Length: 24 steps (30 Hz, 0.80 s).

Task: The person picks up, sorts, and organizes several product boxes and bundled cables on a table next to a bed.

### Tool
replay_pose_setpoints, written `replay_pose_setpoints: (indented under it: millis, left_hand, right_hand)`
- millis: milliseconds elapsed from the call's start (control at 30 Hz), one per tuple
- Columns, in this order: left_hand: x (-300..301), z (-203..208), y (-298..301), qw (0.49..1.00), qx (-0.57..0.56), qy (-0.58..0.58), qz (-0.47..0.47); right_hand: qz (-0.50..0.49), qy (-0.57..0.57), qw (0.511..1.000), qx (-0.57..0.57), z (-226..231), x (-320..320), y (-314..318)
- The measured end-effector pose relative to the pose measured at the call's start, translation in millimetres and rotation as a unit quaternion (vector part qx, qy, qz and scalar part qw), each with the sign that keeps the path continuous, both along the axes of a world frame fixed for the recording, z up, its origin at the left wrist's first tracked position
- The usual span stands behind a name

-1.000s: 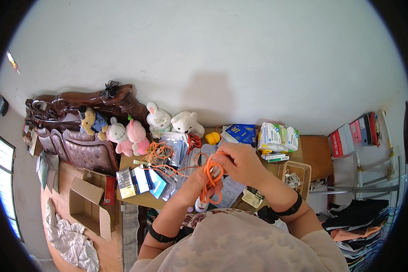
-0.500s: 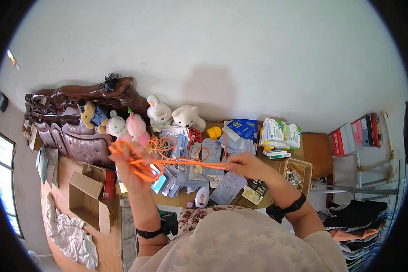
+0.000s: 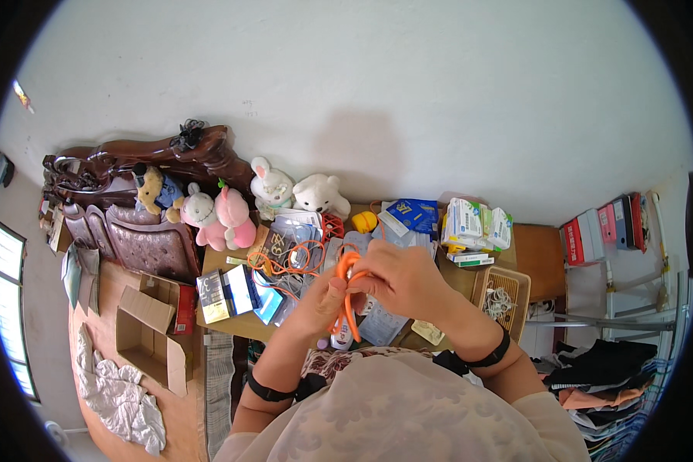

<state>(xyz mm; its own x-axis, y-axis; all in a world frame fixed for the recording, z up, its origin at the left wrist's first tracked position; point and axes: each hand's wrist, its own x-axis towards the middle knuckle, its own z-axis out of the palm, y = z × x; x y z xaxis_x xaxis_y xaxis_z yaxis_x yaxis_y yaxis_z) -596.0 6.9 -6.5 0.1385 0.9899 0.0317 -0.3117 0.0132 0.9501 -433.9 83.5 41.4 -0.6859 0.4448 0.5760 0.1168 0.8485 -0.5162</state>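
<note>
My two hands meet over the near middle of the table around a bundle of orange cable (image 3: 348,316). My left hand (image 3: 320,306) is closed on the bundle from the left. From above right, my right hand (image 3: 403,279) pinches it near the top, fingers bent over the loops. Part of the bundle is hidden behind my fingers. Behind my left hand, loose orange cable loops (image 3: 296,248) lie on flat packages and papers (image 3: 304,225). A white bottle (image 3: 341,339) stands partly covered below my hands.
Plush toys (image 3: 273,189) line the back left. White and green packs (image 3: 473,227) stand at the right, with a basket of white cables (image 3: 523,283) in front. To the left is an open cardboard box (image 3: 150,346); hanging clothes (image 3: 608,369) are at far right.
My left hand has moved right and my right hand slightly left, bringing them together. The orange cable stretched between them is now gathered in a compact bundle.
</note>
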Motion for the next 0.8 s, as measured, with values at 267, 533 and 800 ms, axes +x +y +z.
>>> replay_pose_setpoints:
  millis: [267,533,800]
  left_hand:
    - [1,8,1,0.984,-0.153,0.049,-0.082]
    - [-24,20,3,0.97,0.193,-0.108,0.104]
    - [-102,119,-38,0.825,0.461,-0.313,0.089]
  right_hand:
    - [-0.031,-0.052,0.974,-0.22,-19,4,7]
    - [0.129,0.03,0.855,-0.502,-105,-3,35]
    - [-0.031,0.11,0.919,-0.377,-70,46,35]
